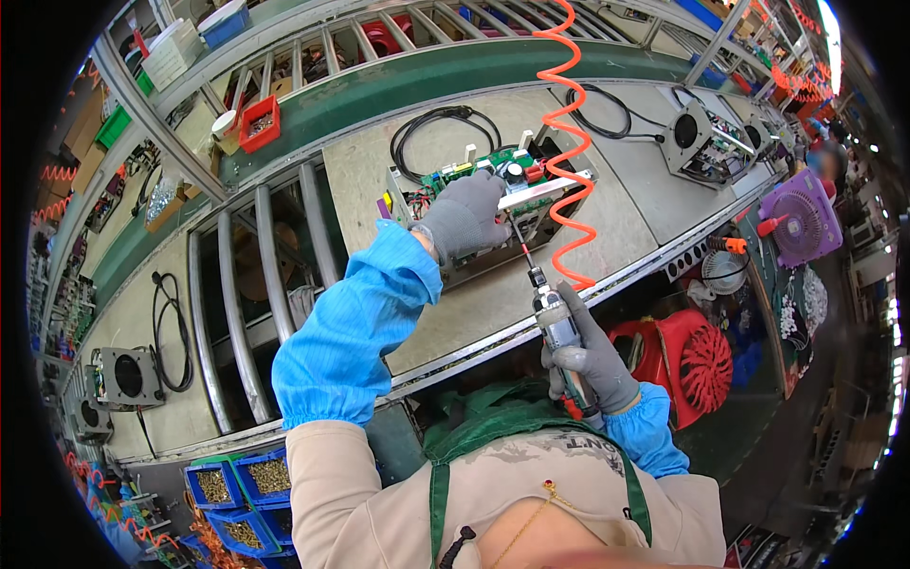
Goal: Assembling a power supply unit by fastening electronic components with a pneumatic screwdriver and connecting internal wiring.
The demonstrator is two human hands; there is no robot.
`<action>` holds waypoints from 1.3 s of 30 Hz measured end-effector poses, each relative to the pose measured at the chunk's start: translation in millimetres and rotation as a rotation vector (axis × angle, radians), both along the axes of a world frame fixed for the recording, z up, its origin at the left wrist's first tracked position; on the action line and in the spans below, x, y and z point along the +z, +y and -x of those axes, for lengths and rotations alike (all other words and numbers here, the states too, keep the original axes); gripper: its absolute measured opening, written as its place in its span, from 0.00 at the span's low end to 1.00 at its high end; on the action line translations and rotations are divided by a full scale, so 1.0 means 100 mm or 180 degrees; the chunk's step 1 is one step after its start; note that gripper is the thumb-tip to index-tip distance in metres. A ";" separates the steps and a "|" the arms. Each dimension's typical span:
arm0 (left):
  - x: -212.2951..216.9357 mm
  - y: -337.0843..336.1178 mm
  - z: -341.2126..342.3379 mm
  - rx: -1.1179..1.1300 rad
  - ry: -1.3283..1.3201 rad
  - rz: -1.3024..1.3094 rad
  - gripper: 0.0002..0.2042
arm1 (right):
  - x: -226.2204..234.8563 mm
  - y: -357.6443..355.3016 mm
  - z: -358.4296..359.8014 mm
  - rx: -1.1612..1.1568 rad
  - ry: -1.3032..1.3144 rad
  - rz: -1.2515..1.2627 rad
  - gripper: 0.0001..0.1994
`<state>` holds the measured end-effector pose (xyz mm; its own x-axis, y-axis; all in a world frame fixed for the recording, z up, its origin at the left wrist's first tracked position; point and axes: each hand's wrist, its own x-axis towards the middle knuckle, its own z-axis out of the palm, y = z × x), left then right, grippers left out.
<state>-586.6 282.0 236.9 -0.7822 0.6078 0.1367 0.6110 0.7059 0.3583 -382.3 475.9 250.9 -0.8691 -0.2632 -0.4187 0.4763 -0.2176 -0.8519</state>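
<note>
An open electronic unit (531,175) with a green circuit board, capacitors and a pale metal bar stands on the work board in front of me. My left hand (464,213), in a grey glove, is closed on the near left part of this unit, its fingers curled beside the end of the bar. In my right hand (602,360), also gloved, is an electric screwdriver (556,322), held from below. Its long bit points up and away, with the tip at the unit's near side beside my left thumb. What the tip touches is too small to make out.
An orange coiled hose (573,228) hangs in front of the unit. Black cables (408,142) lie behind it. Metal rollers (270,266) run to the left. Another unit (697,142) stands at the right, beyond a purple fan (806,218). Blue screw bins (270,474) sit below left.
</note>
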 end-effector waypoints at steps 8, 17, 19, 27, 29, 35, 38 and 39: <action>0.02 0.02 -0.05 0.0076 -0.0039 -0.0046 0.23 | 0.00 0.00 0.01 -0.0021 -0.0130 -0.0104 0.49; 0.01 0.07 -0.06 0.0115 0.0053 -0.0139 0.23 | -0.03 0.08 0.01 -0.0031 -0.0049 -0.0043 0.50; 0.03 0.09 -0.06 0.0156 0.0097 -0.0098 0.22 | -0.05 0.13 0.02 0.0096 0.0008 -0.0152 0.50; 0.00 0.09 -0.10 0.0171 0.0185 -0.0260 0.20 | -0.33 0.69 0.14 0.0347 -0.0319 0.0216 0.44; 0.04 0.06 -0.12 0.0207 0.0225 -0.0289 0.20 | -0.76 1.03 0.34 0.1104 0.0376 -0.1204 0.32; 0.10 0.20 -0.12 0.0302 0.0037 -0.0408 0.22 | -1.12 1.82 1.34 0.2767 0.1087 -0.5445 0.17; 0.17 0.25 -0.11 0.0375 -0.0136 -0.0451 0.21 | -1.35 2.23 1.86 0.2783 0.1410 -0.5845 0.15; 0.19 0.25 -0.10 0.0384 -0.0239 -0.0453 0.21 | -1.38 2.31 2.00 0.2818 0.1422 -0.5828 0.15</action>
